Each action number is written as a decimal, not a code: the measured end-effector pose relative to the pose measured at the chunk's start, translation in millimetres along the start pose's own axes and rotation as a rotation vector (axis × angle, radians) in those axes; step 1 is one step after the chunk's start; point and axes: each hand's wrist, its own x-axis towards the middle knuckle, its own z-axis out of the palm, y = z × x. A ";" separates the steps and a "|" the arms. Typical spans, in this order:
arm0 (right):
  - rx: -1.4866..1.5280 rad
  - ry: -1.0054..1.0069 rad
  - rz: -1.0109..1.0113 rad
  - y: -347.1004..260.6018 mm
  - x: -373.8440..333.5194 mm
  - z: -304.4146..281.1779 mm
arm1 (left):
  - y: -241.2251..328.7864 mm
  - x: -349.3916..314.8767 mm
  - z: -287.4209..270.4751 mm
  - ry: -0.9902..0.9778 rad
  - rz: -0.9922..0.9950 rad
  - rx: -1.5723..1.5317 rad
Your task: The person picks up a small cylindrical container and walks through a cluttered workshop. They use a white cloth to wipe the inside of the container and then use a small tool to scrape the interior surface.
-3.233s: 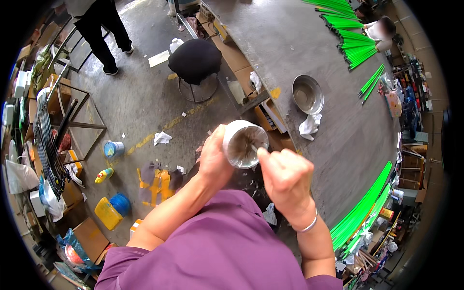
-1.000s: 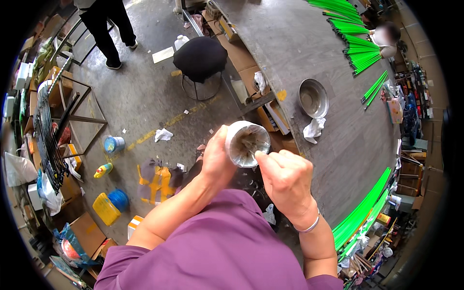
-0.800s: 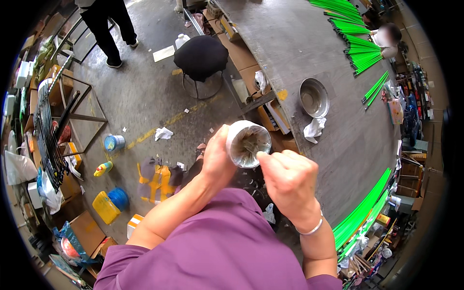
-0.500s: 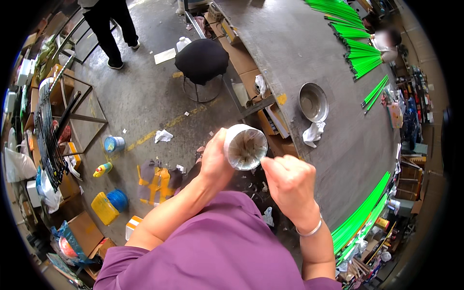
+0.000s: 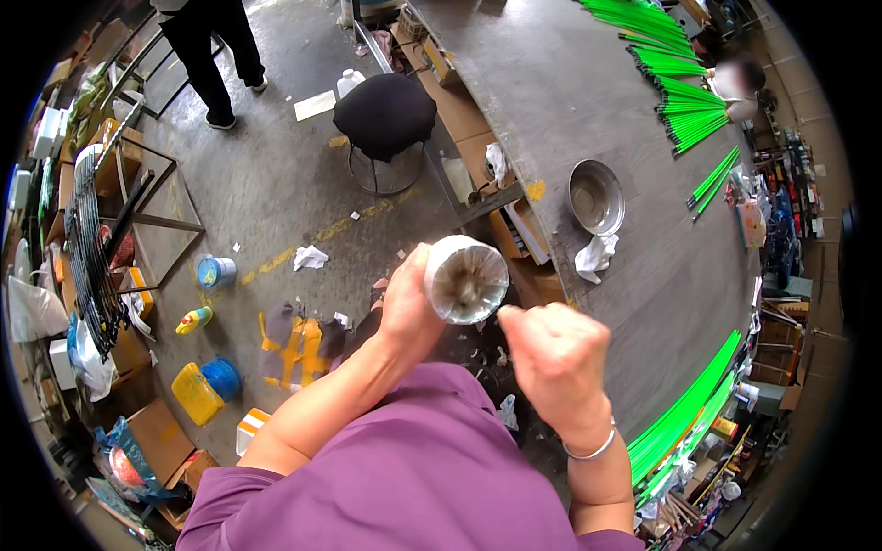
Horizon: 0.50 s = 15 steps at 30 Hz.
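In my left hand (image 5: pixel 411 296) is a white round tub-like thing (image 5: pixel 469 283), its shiny grey-brown end facing up. I cannot tell whether that end is a hollow inside or a film-covered face. The left fingers wrap round its far left side. My right hand (image 5: pixel 557 360), closed with thumb and fingers pressed together, is just right of its rim with a small gap between. Whatever those fingers pinch, if anything, is hidden. A metal bowl (image 5: pixel 595 198) rests on the grey table to the right, with a crumpled white cloth or tissue (image 5: pixel 595 258) beside it.
Bright green rods (image 5: pixel 691 115) lie in bundles at the table's far right, near another person (image 5: pixel 738 78). More green rods (image 5: pixel 684 413) lie nearer. A black-covered stool (image 5: pixel 384 118) stands ahead. On the left floor are a blue tin (image 5: pixel 217 273) and a yellow container (image 5: pixel 197 395).
My right hand has shifted slightly right and down, away from the white tub-like thing. The sheen on its round end looks different. My left hand stays nearly where it was.
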 end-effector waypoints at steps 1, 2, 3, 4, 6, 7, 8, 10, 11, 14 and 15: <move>-0.017 0.033 0.022 2.0 7.1 -1.9 | 1.6 3.1 -4.1 -0.062 -0.030 -0.054; -0.046 0.075 0.048 4.0 14.0 -4.6 | 5.9 3.8 5.2 -0.023 -0.051 -0.074; -0.036 0.030 0.048 9.9 9.4 5.0 | 2.8 4.2 3.2 0.015 -0.030 -0.071; -0.052 -0.058 0.023 6.4 -0.2 9.2 | 0.0 4.2 0.9 0.052 -0.009 -0.067; 0.142 -0.030 0.022 -3.3 -5.0 7.7 | -0.8 3.1 0.8 0.017 0.007 -0.074; 0.025 0.021 0.009 -1.8 1.2 1.4 | -1.2 3.0 0.6 0.000 0.015 -0.077; -0.034 0.083 0.022 -1.3 10.0 -4.3 | -1.3 2.5 0.7 -0.010 0.011 -0.077; 0.018 0.126 0.006 1.7 13.7 6.1 | -1.4 2.1 0.8 -0.030 0.004 -0.076; 0.025 0.084 -0.002 2.9 9.4 15.7 | -0.2 3.5 2.5 -0.046 0.005 -0.076; 0.033 0.046 0.007 4.5 0.9 13.5 | 1.0 2.4 5.9 -0.025 -0.004 -0.027; 0.026 0.057 0.017 1.3 5.7 4.7 | -0.1 0.6 2.8 -0.011 -0.004 -0.041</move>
